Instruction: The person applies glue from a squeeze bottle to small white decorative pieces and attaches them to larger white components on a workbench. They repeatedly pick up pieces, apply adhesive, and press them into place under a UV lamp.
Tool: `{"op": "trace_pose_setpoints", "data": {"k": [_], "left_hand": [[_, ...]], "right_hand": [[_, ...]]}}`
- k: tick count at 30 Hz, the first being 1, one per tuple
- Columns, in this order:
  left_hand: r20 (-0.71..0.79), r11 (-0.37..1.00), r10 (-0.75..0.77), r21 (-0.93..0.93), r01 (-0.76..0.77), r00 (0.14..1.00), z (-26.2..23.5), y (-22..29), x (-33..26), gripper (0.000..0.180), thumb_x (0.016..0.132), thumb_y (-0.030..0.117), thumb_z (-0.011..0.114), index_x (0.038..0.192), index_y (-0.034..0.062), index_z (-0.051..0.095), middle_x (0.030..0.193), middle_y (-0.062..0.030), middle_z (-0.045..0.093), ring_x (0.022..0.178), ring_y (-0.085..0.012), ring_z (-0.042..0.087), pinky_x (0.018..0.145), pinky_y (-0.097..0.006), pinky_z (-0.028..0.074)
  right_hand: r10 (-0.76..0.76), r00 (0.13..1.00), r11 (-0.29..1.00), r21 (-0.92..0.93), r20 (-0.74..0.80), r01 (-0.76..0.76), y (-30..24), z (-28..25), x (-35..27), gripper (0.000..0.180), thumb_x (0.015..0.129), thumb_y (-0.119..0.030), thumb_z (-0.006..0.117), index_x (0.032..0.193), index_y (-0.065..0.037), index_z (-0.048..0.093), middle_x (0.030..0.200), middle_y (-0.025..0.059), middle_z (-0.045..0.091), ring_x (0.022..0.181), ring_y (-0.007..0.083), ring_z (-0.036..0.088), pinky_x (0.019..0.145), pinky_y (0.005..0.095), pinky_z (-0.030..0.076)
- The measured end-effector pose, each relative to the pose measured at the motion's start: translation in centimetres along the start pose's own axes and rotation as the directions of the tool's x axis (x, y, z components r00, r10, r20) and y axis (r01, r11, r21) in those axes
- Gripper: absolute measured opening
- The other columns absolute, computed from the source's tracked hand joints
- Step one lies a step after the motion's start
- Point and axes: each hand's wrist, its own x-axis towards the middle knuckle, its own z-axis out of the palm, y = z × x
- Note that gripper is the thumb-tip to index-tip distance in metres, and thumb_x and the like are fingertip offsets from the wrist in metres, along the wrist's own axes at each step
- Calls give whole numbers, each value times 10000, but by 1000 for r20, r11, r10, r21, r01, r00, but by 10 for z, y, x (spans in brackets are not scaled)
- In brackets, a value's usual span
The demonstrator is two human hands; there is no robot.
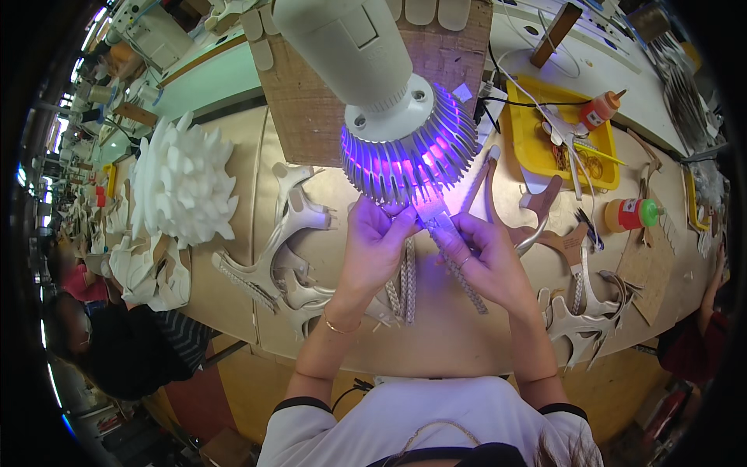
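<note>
My left hand (375, 243) and my right hand (484, 257) meet under a finned lamp (406, 144) that glows violet. Together they pinch a small pale strap piece (436, 219) right below the lamp. Braided straps (407, 279) hang down from my left hand, and another braided strap (467, 282) trails from my right hand onto the beige table (443, 342). Both hands are closed on the strap piece.
White cut shoe-upper pieces (284, 249) lie left of my hands, more (580, 319) to the right. A stack of white foam pieces (183, 183) sits far left. A yellow tray (537, 140), glue bottles (632, 214) and a brown board (311, 101) are behind. Another person (117, 342) sits at left.
</note>
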Motion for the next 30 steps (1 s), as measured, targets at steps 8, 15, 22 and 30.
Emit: {"op": "trace_pose_setpoints", "data": {"k": [8,15,22,30], "left_hand": [[14,995,27,91,-28,1000,5,5,-4,404,885,-101,479,1259,-30,345,1141,-161,579,1056,-201,600,890,-321,526],[52,996,63,61,-66,997,8,13,-10,475,906,-69,477,1334,-9,279,1170,-195,570,1069,-221,599,887,-328,528],[99,989,-115,-79,123,988,10,12,-15,525,928,-52,454,1385,42,214,1209,-180,548,1081,-217,588,915,-344,519],[120,993,71,-98,-59,990,19,2,-24,590,921,-90,415,1406,57,113,1211,-197,545,1062,-194,575,925,-335,488]], "right_hand": [[60,998,996,-68,-18,-61,-2,1,-5,263,936,-220,588,998,34,620,725,8,578,628,62,535,579,231,456],[28,1000,999,-35,-13,-29,-1,1,-8,281,942,-239,576,996,34,614,724,1,571,630,58,536,560,226,432],[23,1000,989,146,1,-23,-4,1,-10,276,955,-247,545,985,19,613,714,5,568,605,58,511,534,223,401],[42,999,981,191,-23,-37,-2,3,-10,266,945,-255,553,956,1,625,654,4,554,604,68,488,546,248,385]]}}
